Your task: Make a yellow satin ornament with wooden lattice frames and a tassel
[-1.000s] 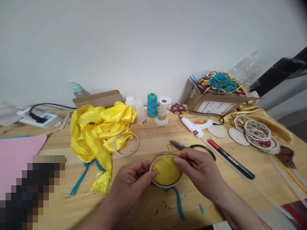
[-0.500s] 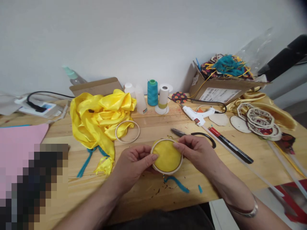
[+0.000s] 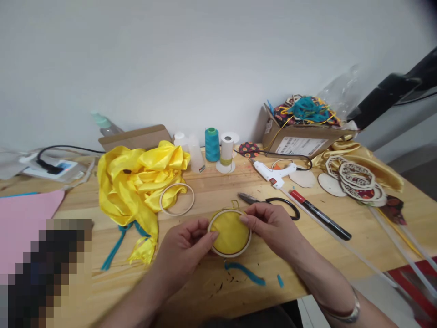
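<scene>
A small round hoop (image 3: 231, 233) with yellow fabric stretched across it is held level over the wooden table. My left hand (image 3: 188, 243) pinches its left rim, thumb on top. At the upper right rim my right hand (image 3: 269, 225) pinches it the same way, thumb over the edge. The fingers under the hoop are hidden. A teal strip (image 3: 246, 273) lies on the table just below the hoop. Black-handled scissors (image 3: 269, 203) rest behind my right hand. An empty wooden ring (image 3: 176, 199) leans against the bunched yellow satin (image 3: 139, 182) on the left.
Teal thread cone (image 3: 212, 145), a white spool (image 3: 227, 150) and bottles stand along the wall. A white glue gun (image 3: 275, 172), red-capped black marker (image 3: 321, 215) and cut wooden discs (image 3: 358, 177) lie to the right. A filled cardboard box (image 3: 293, 141) stands behind them.
The camera view has shifted slightly, so the table items appear lower and a little to the left. Both hands keep the same hold on the hoop.
</scene>
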Demonstrator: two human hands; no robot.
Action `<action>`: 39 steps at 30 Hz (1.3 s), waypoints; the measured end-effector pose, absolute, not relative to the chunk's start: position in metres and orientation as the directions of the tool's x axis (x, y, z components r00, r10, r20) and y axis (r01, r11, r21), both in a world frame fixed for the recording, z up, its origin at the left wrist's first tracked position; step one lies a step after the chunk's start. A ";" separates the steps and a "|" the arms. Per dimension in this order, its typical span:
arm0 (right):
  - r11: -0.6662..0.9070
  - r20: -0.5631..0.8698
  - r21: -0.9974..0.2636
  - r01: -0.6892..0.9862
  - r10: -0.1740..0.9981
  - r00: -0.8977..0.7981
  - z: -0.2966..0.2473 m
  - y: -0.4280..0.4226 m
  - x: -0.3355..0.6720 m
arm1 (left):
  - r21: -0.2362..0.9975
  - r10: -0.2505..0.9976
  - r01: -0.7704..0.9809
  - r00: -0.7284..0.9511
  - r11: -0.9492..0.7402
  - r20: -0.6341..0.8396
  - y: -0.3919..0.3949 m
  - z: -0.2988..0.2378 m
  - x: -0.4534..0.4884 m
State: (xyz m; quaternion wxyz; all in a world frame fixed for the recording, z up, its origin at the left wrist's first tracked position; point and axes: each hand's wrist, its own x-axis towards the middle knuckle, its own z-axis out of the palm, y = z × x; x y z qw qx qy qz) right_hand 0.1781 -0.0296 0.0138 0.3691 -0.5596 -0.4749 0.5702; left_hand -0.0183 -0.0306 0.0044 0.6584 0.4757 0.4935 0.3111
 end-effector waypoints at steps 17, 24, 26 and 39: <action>-0.336 -0.376 -0.926 0.174 0.867 -0.327 0.019 -0.023 0.180 | 0.902 0.894 0.050 0.116 0.429 -0.432 -0.040 0.021 -0.020; -0.211 -0.222 -0.974 0.082 0.960 -0.168 0.043 -0.023 0.173 | 0.942 0.939 0.099 0.100 0.320 -0.330 -0.034 0.039 -0.021; -0.069 -0.086 -0.991 0.116 0.985 -0.150 0.059 -0.024 0.174 | 0.956 0.962 0.142 0.057 0.257 -0.267 -0.034 0.049 -0.021; -0.210 -0.303 -0.883 0.420 0.938 -0.168 -0.007 -0.014 0.173 | 0.841 0.956 0.518 0.133 0.157 -0.260 -0.033 0.004 -0.022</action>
